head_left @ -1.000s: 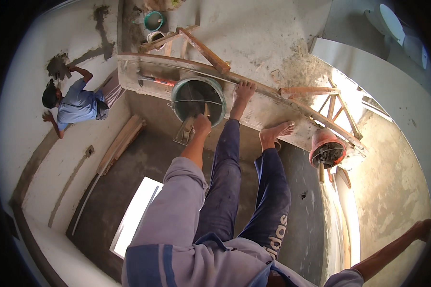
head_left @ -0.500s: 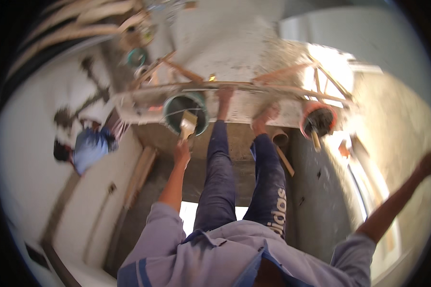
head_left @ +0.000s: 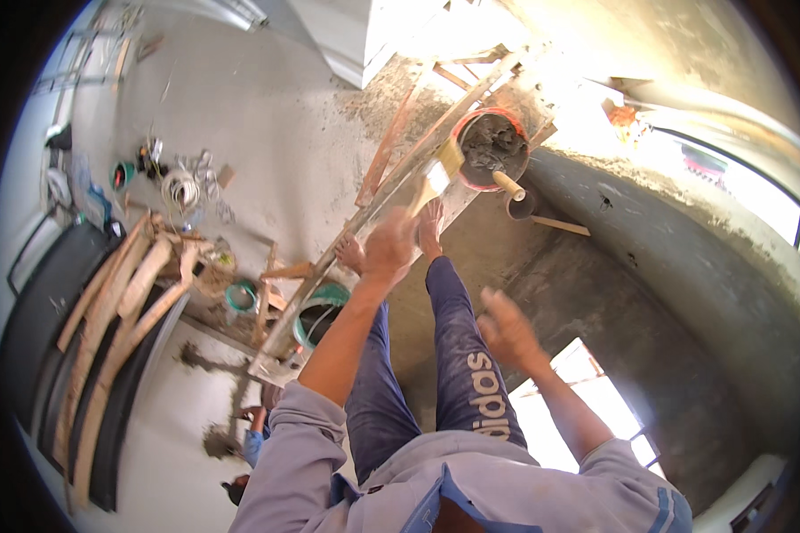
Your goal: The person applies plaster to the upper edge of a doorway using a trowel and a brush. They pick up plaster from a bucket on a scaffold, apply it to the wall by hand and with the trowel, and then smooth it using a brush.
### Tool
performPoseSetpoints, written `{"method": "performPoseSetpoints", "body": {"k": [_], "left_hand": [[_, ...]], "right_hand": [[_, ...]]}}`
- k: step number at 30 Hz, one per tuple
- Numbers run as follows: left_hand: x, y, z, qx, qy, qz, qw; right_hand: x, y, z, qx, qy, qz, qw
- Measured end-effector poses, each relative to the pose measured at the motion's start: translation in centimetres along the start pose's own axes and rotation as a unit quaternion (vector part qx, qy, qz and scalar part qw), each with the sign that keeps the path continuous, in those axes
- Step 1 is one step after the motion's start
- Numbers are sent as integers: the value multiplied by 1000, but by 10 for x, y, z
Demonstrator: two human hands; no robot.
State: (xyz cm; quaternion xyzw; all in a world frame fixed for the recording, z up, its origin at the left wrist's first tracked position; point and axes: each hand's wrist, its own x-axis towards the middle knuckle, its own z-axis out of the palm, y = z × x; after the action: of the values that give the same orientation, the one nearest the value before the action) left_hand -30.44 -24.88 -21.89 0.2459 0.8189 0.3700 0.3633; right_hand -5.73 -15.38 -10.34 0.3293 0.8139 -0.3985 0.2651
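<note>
Gripping brush [head_left: 436, 178] in closed left hand [head_left: 389, 244], angled lengthwise forward-right, bristles-first toward nearby red bucket [head_left: 508, 114], touching or not, can't tell; holding right hand [head_left: 509, 330] loosely open, blurred, apparently empty, farther from bucket

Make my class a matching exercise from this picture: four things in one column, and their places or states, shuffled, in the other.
Things
1. brush
2. orange-red bucket
3. green bucket
4. right hand

Places or states
A. near the lower-left end of the plank, as the picture shows it
B. holding nothing, blurred, near the right leg
C. gripped in the left hand
D. containing a dark grey, lumpy mix

Right pairs: 1-C, 2-D, 3-A, 4-B
</note>
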Motion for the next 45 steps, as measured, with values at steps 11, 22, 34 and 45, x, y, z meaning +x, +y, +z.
{"method": "performPoseSetpoints", "body": {"k": [11, 22, 34, 45], "left_hand": [[125, 51, 146, 204, -127, 95, 966], [130, 26, 171, 144, -96, 9, 985], [-211, -105, -61, 72, 110, -318, 939], [-308, -272, 27, 48, 143, -520, 841]], "right_hand": [[-45, -9, 94, 118, 56, 65, 989], [-51, 3, 89, 124, 27, 76, 989], [-1, 9, 64, -41, -97, 10, 994], [18, -4, 43, -119, -167, -22, 979]]}}
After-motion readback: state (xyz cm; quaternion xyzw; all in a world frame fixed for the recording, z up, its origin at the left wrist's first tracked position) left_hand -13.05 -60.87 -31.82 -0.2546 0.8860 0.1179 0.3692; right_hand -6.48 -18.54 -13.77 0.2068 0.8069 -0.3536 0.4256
